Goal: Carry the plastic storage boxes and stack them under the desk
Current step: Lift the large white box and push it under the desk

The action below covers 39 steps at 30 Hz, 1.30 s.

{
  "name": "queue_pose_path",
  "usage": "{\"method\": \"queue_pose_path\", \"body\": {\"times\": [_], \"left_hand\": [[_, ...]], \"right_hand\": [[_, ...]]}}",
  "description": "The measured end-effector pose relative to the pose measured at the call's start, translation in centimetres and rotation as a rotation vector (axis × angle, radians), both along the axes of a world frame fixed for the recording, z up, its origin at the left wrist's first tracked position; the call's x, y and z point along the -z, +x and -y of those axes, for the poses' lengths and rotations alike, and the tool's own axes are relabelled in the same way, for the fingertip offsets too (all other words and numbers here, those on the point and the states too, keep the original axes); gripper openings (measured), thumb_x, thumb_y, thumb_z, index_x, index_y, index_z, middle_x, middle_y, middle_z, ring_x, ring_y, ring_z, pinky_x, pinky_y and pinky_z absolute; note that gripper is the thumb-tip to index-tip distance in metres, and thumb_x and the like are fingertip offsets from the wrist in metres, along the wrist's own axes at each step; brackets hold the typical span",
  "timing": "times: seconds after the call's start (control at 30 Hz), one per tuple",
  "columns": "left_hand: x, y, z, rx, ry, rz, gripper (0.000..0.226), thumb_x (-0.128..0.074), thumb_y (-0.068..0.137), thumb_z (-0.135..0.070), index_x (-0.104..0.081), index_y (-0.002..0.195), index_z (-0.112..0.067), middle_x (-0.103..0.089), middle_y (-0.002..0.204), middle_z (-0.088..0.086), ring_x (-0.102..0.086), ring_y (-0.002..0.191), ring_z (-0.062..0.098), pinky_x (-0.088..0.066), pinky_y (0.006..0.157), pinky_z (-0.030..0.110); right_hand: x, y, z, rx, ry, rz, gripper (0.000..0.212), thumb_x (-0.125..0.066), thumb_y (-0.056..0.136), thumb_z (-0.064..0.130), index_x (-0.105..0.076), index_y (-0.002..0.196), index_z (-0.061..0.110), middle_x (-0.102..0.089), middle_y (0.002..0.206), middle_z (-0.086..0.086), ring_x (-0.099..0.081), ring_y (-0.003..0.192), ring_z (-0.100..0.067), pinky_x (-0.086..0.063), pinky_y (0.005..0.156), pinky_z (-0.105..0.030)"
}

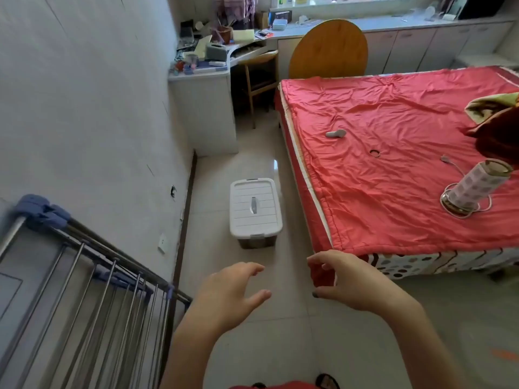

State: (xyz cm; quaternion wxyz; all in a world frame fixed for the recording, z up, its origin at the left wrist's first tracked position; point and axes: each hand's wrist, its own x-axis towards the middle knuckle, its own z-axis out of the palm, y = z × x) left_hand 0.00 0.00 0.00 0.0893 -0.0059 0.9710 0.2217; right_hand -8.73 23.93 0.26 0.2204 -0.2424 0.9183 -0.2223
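- While both arms reach out over the floor (280, 332), neither hand holds anything: the left hand (230, 293) and the right hand (345, 279) hang in the air with fingers (252, 268) loosely curled and spread, well short of the box.
- The storage box (255, 210) stands on the floor in the lane between the wall (84, 108) and the bed (393, 164). Its lid is on, and a short end with a latch (257, 235) faces the person. Only this one box shows.
- It is stiff, smooth plastic, with a white ribbed lid over a clearer tub. Something dark shows inside, so it is probably not empty; how heavy it is I cannot tell.
- The lid has a small handle (254, 204) in its middle, but a clipped lid may give under load. The safer hold, I judge, is one hand under the rim at each short end, lifting level.
- The desk (202, 75) fills the far corner, its top crowded with clutter. A wooden chair (258, 77) sits in the opening beneath it and will likely need shifting before a box goes under.
- A round wooden board (328, 49) leans upright beside the chair, at the far end of the bed.
- A metal drying rack (84, 276) stands by the wall on the left, near the person, and the bed corner juts in on the right, so the way ahead is narrow.
- A lamp (471, 189) lies tilted on the bed with its cord, clear of the route.
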Motion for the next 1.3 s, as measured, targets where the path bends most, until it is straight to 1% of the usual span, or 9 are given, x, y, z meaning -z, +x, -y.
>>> {"method": "queue_pose_path", "body": {"times": [0.13, 0.3, 0.43, 0.67, 0.77, 0.93, 1.07, 1.2, 1.3], "left_hand": [[0.8, 0.4, 2.8, 0.004, 0.014, 0.007, 0.054, -0.050, 0.087, -0.060, -0.042, 0.136, -0.039, -0.052, 0.132, -0.022, -0.049, 0.117, -0.006, -0.036, 0.089, 0.014], [1.6, -0.8, 5.6, -0.023, 0.027, 0.015, 0.053, -0.051, 0.087, -0.060, -0.043, 0.135, -0.040, -0.053, 0.131, -0.023, -0.049, 0.116, -0.006, -0.038, 0.088, 0.016], [2.0, -3.4, 6.6, -0.036, 0.016, 0.002, 0.051, -0.050, 0.088, -0.059, -0.044, 0.135, -0.040, -0.053, 0.130, -0.023, -0.049, 0.114, -0.008, -0.034, 0.081, 0.011], [2.5, -10.4, 7.8, -0.107, -0.015, -0.033, 0.051, -0.052, 0.087, -0.058, -0.047, 0.134, -0.038, -0.054, 0.129, -0.023, -0.050, 0.113, -0.008, -0.031, 0.078, 0.008], [2.3, -14.0, 8.0, -0.139, -0.027, -0.033, 0.052, -0.050, 0.087, -0.059, -0.045, 0.135, -0.039, -0.053, 0.130, -0.024, -0.049, 0.115, -0.008, -0.033, 0.081, 0.009], [1.8, -20.4, 7.9, -0.191, -0.024, -0.015, 0.054, -0.048, 0.087, -0.062, -0.042, 0.136, -0.040, -0.052, 0.132, -0.024, -0.048, 0.116, -0.008, -0.037, 0.087, 0.013], [1.7, -24.2, 8.0, -0.232, -0.031, -0.038, 0.055, -0.046, 0.087, -0.064, -0.043, 0.136, -0.040, -0.052, 0.132, -0.025, -0.048, 0.116, -0.009, -0.037, 0.087, 0.012], [1.7, -26.8, 8.8, -0.265, -0.033, -0.035, 0.055, -0.044, 0.087, -0.065, -0.041, 0.137, -0.041, -0.049, 0.135, -0.026, -0.046, 0.119, -0.008, -0.038, 0.091, 0.015], [1.8, -28.9, 10.0, -0.301, -0.032, -0.038, 0.056, -0.045, 0.086, -0.065, -0.041, 0.137, -0.042, -0.049, 0.135, -0.027, -0.046, 0.119, -0.007, -0.039, 0.091, 0.016]], "right_hand": [[0.5, -0.1, 1.9, 0.056, -0.026, 0.018, 0.064, -0.076, 0.072, 0.043, -0.050, 0.131, 0.038, -0.053, 0.127, 0.020, -0.052, 0.110, 0.004, -0.046, 0.094, -0.024], [1.0, -1.2, 3.4, 0.093, -0.033, 0.016, 0.065, -0.076, 0.073, 0.042, -0.049, 0.132, 0.037, -0.053, 0.127, 0.020, -0.052, 0.112, 0.004, -0.047, 0.093, -0.026], [1.4, -3.9, 3.8, 0.098, -0.017, 0.016, 0.064, -0.076, 0.073, 0.042, -0.050, 0.131, 0.038, -0.053, 0.124, 0.021, -0.052, 0.110, 0.004, -0.045, 0.089, -0.021], [2.4, -12.4, 5.9, 0.045, -0.004, 0.018, 0.064, -0.075, 0.075, 0.041, -0.049, 0.133, 0.035, -0.052, 0.126, 0.017, -0.051, 0.111, -0.001, -0.048, 0.090, -0.025], [2.6, -16.7, 6.6, 0.001, 0.001, -0.001, 0.065, -0.074, 0.074, 0.042, -0.049, 0.134, 0.034, -0.051, 0.132, 0.016, -0.049, 0.117, -0.002, -0.041, 0.096, -0.021], [2.4, -23.9, 7.4, -0.068, 0.023, -0.011, 0.067, -0.073, 0.075, 0.043, -0.046, 0.136, 0.035, -0.051, 0.133, 0.017, -0.048, 0.118, -0.001, -0.036, 0.092, -0.015], [2.0, -28.7, 8.0, -0.081, 0.012, -0.020, 0.066, -0.071, 0.076, 0.041, -0.045, 0.137, 0.035, -0.050, 0.133, 0.017, -0.048, 0.121, -0.002, -0.040, 0.097, -0.020], [2.0, -32.1, 9.2, -0.099, 0.019, 0.000, 0.065, -0.071, 0.078, 0.040, -0.045, 0.137, 0.034, -0.050, 0.133, 0.017, -0.048, 0.119, -0.002, -0.041, 0.096, -0.022], [2.3, -34.3, 10.6, -0.112, 0.029, 0.026, 0.064, -0.069, 0.079, 0.038, -0.045, 0.137, 0.034, -0.048, 0.135, 0.017, -0.048, 0.119, -0.002, -0.041, 0.095, -0.020]]}}
